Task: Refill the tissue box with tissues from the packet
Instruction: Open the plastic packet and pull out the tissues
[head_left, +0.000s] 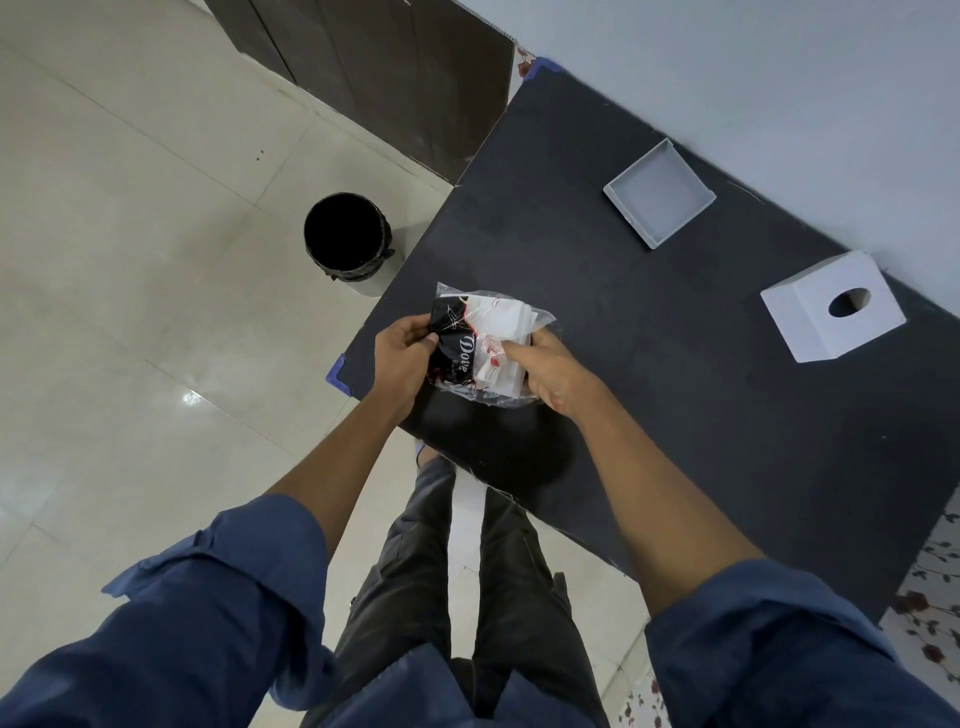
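Head view, steeply down over table (727, 415)

A matte black rectangular table (675, 389) fills the right half of the frame, its far edge against a plain pale grey wall (753, 62) at upper right. Glossy cream floor tiles (130, 260) cover the left side. Dark brown wooden cabinet doors (374, 67) stand at top centre. A round bin lined with a black bag (345, 236) sits on the floor just beside the table's left edge.

Clear tissue packet (488, 345) held over the table edge; white tissue box (831, 306) apart.
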